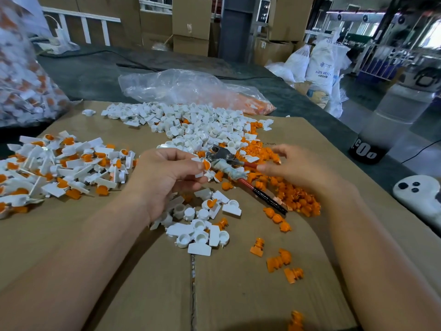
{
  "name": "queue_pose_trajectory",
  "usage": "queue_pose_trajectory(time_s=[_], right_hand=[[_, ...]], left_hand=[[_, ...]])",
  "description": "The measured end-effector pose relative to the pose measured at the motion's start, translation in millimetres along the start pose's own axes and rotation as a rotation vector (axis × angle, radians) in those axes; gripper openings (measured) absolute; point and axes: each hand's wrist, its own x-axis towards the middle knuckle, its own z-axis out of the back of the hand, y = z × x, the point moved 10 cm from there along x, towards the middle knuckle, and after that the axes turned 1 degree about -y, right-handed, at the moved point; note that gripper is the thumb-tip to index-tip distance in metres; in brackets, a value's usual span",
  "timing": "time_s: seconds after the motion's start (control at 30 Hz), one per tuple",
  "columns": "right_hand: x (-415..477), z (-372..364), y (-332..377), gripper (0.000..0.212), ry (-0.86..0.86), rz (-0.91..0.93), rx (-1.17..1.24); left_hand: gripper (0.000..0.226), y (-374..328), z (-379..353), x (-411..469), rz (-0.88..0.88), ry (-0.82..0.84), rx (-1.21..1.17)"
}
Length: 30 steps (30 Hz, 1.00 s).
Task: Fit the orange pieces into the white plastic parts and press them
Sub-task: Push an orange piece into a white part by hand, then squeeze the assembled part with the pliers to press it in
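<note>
Cardboard sheet (226, 295); left hand (167, 174) grip tight on 1 orange-filled white part (201, 172); right hand (296, 169) grip spread over orange pieces (298, 195).

surface: cardboard sheet (238, 295) | on it: white parts (191, 125), orange pieces (293, 194), pliers (220, 154)

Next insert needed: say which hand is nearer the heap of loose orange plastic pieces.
Right. The right hand hovers over the orange heap; the left hand sits left of it.

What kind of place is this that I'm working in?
Most likely a factory or warehouse assembly bench: stacked cardboard boxes behind, sacks marked ABS resin, and bulk piles of white plastic parts and orange pieces on a cardboard sheet.
</note>
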Motion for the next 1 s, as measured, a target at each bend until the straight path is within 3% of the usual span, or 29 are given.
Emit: queue_pose_trajectory(time_s=[0.1,0.3,0.7,1.0], right_hand=[[-4.2,-19.3,0.0,0.089,0.164,-0.006,-0.008],[-8.8,-33.8,19.4,0.116,0.220,0.099,-0.136],[-5.4,-24.5,31.8,0.052,0.008,0.108,-0.243],[-9.1,-11.4,45.3,0.034,-0.149,0.194,-0.265]], left_hand=[[0.008,0.2,0.3,-0.2,0.005,0.000,-0.008],[0.008,0.9,1.3,0.7,0.006,-0.009,-0.010],[0.007,4.3,3.9,2.3,0.010,-0.029,-0.066],[0.006,4.2,6.7,6.4,-0.013,-0.030,-0.063]])
